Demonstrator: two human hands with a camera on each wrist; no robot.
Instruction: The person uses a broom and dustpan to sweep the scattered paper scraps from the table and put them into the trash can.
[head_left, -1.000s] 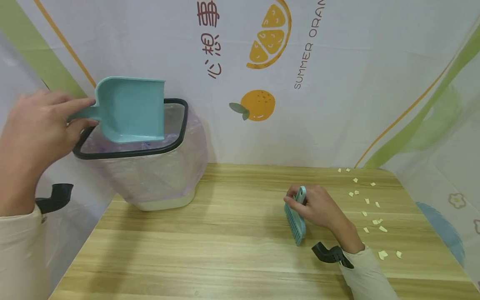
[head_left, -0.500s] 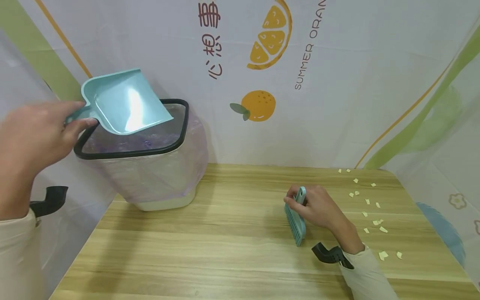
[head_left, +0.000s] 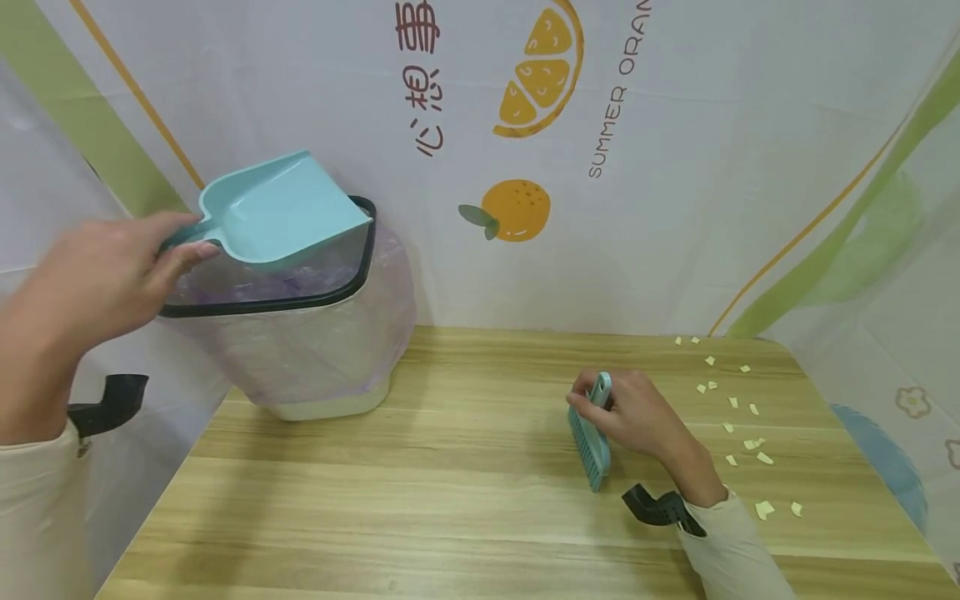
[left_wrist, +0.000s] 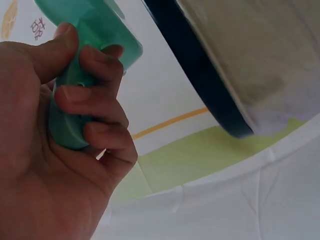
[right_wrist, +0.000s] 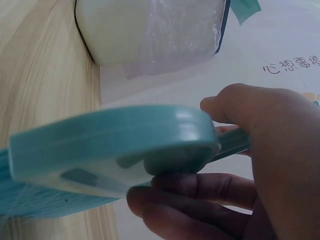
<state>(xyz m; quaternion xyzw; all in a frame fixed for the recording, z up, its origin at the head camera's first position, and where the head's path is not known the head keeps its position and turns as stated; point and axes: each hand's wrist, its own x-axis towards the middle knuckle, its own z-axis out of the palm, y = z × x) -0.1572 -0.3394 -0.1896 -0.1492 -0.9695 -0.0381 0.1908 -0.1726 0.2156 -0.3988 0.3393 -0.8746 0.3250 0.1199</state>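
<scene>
My left hand (head_left: 112, 271) grips the handle of a light blue dustpan (head_left: 285, 208), held tilted over the mouth of a waste bin (head_left: 300, 354) in the head view. No scraps show on the pan's surface. The left wrist view has the fingers curled round the dustpan handle (left_wrist: 72, 122) beside the bin's dark rim (left_wrist: 200, 75). Over the middle right of the table, my right hand (head_left: 637, 412) holds a blue hand brush (head_left: 592, 442) by its handle, bristles facing down and left. The brush (right_wrist: 115, 145) fills the foreground of the right wrist view.
Several small pale yellow scraps (head_left: 752, 443) lie scattered on the wooden table (head_left: 450, 483) to the right of the right hand. A translucent purple bag lines the bin and folds over its outside. A white printed curtain (head_left: 675, 208) hangs behind the table.
The dustpan has tipped from facing me to a flatter, slanted pose, then shifted slightly right over the bin with my left hand. The right hand and brush have stayed put.
</scene>
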